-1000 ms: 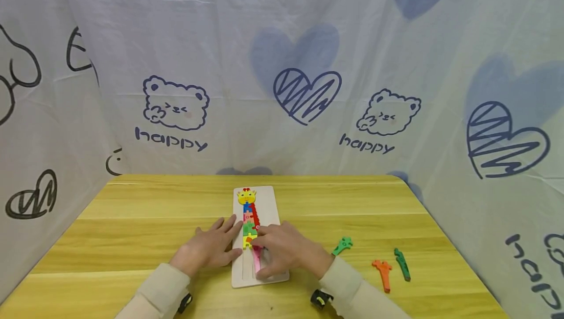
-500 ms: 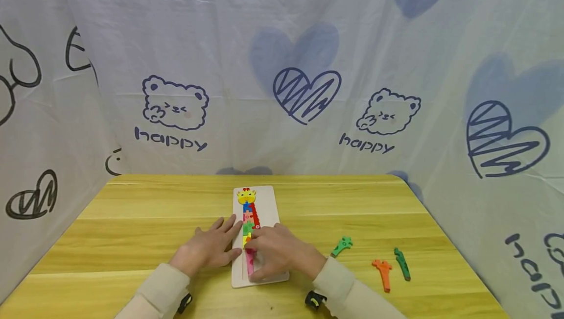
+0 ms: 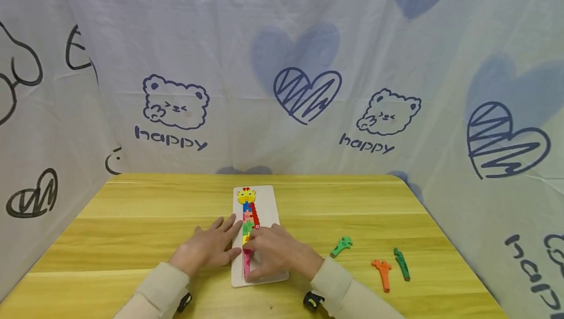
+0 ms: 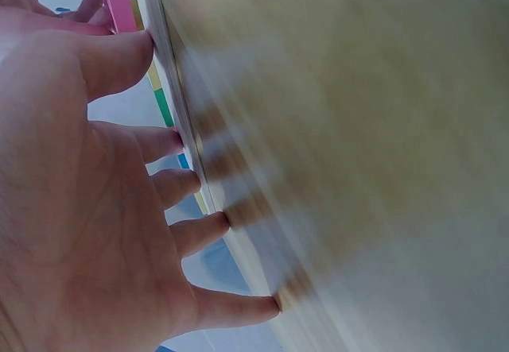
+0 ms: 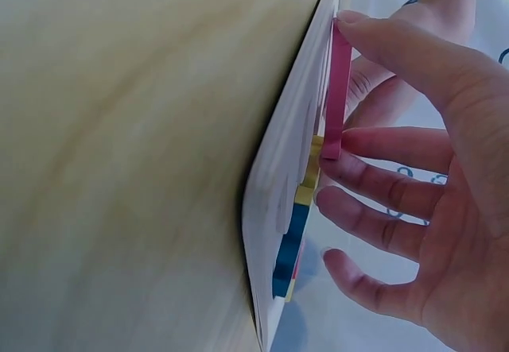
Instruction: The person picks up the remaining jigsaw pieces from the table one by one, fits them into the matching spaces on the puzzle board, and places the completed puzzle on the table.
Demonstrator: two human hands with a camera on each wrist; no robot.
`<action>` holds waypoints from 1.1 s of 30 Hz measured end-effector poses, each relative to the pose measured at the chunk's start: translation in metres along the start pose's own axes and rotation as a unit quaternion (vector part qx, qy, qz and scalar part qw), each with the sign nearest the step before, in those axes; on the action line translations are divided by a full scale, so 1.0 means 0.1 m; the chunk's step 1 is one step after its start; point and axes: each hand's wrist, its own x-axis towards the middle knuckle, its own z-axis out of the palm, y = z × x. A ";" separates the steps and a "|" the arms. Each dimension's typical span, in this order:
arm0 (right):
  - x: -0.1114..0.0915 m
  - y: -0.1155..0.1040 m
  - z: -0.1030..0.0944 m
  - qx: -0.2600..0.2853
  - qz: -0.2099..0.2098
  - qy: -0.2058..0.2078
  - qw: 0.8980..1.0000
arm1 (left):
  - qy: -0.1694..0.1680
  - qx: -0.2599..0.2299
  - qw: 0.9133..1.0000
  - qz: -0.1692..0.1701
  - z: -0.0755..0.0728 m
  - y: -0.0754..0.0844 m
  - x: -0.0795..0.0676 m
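Pink piece (image 3: 246, 264) is being pinched lengthwise by right grip (image 3: 282, 251) over board (image 3: 267, 206); left grip (image 3: 207, 247), spread wide, is touching board's edge.

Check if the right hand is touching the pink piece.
Touching. The right wrist view shows the right hand gripping the pink piece lengthwise, meeting it at both ends with no gap.
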 end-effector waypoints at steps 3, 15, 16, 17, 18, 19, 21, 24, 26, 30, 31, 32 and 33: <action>0.01 -0.01 0.00 -0.002 -0.001 0.006 1.000 | 0.002 0.000 1.000 0.001 -0.01 0.00 -0.01; 0.04 -0.01 0.03 0.004 0.005 0.002 1.000 | 0.000 -0.002 1.000 0.002 0.00 0.00 -0.01; 0.04 -0.01 0.03 0.004 0.005 0.000 1.000 | 0.000 -0.003 1.000 0.002 0.01 0.00 -0.01; 0.04 -0.01 0.03 0.003 0.007 -0.001 1.000 | 0.001 -0.004 1.000 0.002 0.01 0.00 0.00; 0.04 -0.01 0.03 0.002 0.007 -0.001 1.000 | 0.002 -0.004 1.000 0.003 0.02 -0.01 0.00; 0.04 -0.01 0.02 0.000 0.007 -0.001 1.000 | 0.003 -0.005 1.000 0.003 0.02 -0.01 0.00; 0.03 -0.01 0.02 -0.002 0.007 -0.001 1.000 | 0.003 -0.004 1.000 0.002 0.02 -0.01 0.01; 0.03 -0.01 0.01 -0.001 0.010 -0.003 1.000 | 0.000 -0.003 1.000 0.001 0.02 0.00 0.01; 0.03 0.00 0.02 0.002 0.012 -0.004 1.000 | -0.001 -0.003 1.000 0.001 0.02 0.00 0.01; 0.04 -0.01 0.02 0.010 0.013 -0.004 1.000 | 0.000 -0.001 1.000 0.001 0.02 0.00 0.01; 0.04 -0.01 0.02 0.010 0.013 -0.005 1.000 | 0.001 -0.001 1.000 0.001 0.01 0.00 0.01; 0.04 -0.01 0.02 0.011 0.014 -0.005 1.000 | 0.003 0.000 1.000 0.001 0.01 0.00 0.01; 0.04 -0.01 0.02 0.011 0.015 -0.006 1.000 | 0.004 0.000 1.000 0.001 0.02 0.00 0.00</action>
